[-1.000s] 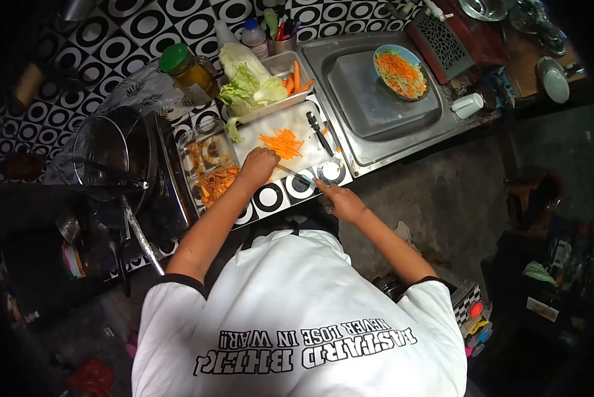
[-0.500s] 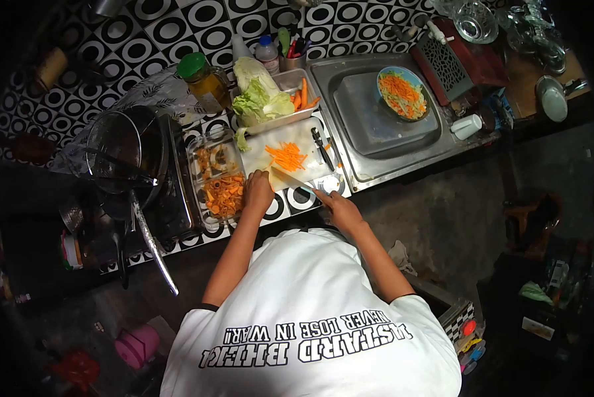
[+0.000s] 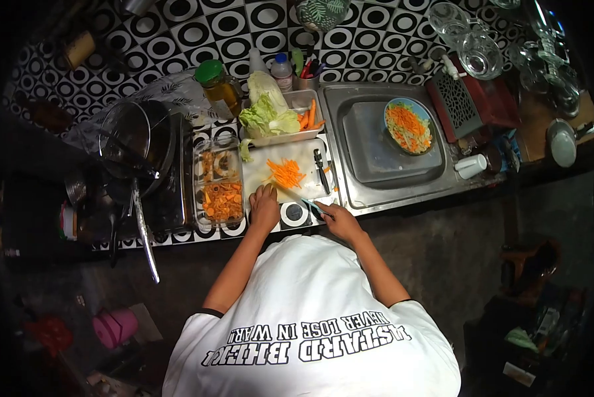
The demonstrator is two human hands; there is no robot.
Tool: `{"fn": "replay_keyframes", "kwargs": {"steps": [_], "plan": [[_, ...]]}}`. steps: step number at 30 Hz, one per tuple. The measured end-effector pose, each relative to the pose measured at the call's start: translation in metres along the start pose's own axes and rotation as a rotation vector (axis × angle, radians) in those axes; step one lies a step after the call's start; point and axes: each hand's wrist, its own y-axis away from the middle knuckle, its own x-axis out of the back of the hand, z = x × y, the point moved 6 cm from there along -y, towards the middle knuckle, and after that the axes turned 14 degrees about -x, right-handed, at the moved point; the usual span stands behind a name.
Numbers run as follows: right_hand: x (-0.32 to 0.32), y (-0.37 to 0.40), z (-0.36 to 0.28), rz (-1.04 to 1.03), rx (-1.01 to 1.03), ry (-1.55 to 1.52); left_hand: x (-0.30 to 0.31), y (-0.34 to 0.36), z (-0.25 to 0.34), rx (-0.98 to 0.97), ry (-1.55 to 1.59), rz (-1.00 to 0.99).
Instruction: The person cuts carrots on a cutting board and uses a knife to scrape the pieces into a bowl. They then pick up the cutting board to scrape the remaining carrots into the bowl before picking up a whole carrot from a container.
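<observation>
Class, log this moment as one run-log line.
left hand: at cutting board near edge | right hand: holds knife | carrot strips: piled on board

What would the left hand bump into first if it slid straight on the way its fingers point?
Likely the knife blade, held by the right hand just beyond the left hand; past it lie carrot strips on the board. Heights are hard to judge.
</observation>
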Motion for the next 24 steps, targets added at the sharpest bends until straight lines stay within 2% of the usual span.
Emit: {"fn": "replay_keyframes", "kwargs": {"steps": [2, 5, 6, 8, 9, 11, 15, 18, 20, 22, 24], "plan": [[0.008, 0.000, -0.004, 0.022, 0.048, 0.022, 0.003, 0.002, 0.001, -0.003, -0.020, 0.068], [0.018, 0.001, -0.007, 0.017, 0.122, 0.086, 0.024, 0.005, 0.008, 0.036, 0.084, 0.285], [0.020, 0.000, -0.007, 0.005, 0.132, 0.089, 0.029, 0.004, 0.009, 0.052, 0.078, 0.289], [0.026, 0.000, -0.007, 0.021, 0.184, 0.163, 0.031, -0.002, 0.019, -0.078, 0.154, 0.198], [0.029, 0.001, -0.008, 0.009, 0.194, 0.169, 0.034, -0.003, 0.019, -0.061, 0.151, 0.203], [0.040, 0.002, -0.012, 0.065, 0.268, 0.254, 0.032, -0.009, 0.028, -0.158, 0.093, 0.070], [0.052, -0.007, -0.005, 0.056, 0.323, 0.302, 0.031, -0.019, 0.028, -0.209, 0.009, 0.010], [0.064, -0.009, 0.000, 0.097, 0.366, 0.209, 0.037, -0.027, 0.012, -0.074, 0.034, 0.140], [0.061, -0.011, 0.010, 0.027, 0.320, 0.195, 0.046, -0.022, -0.001, 0.091, 0.087, 0.322], [0.062, -0.010, 0.018, 0.034, 0.212, 0.011, 0.041, -0.003, -0.014, 0.311, 0.122, 0.378], [0.053, -0.009, 0.026, -0.014, 0.192, -0.050, 0.028, 0.017, -0.011, 0.385, 0.141, 0.359]]}}
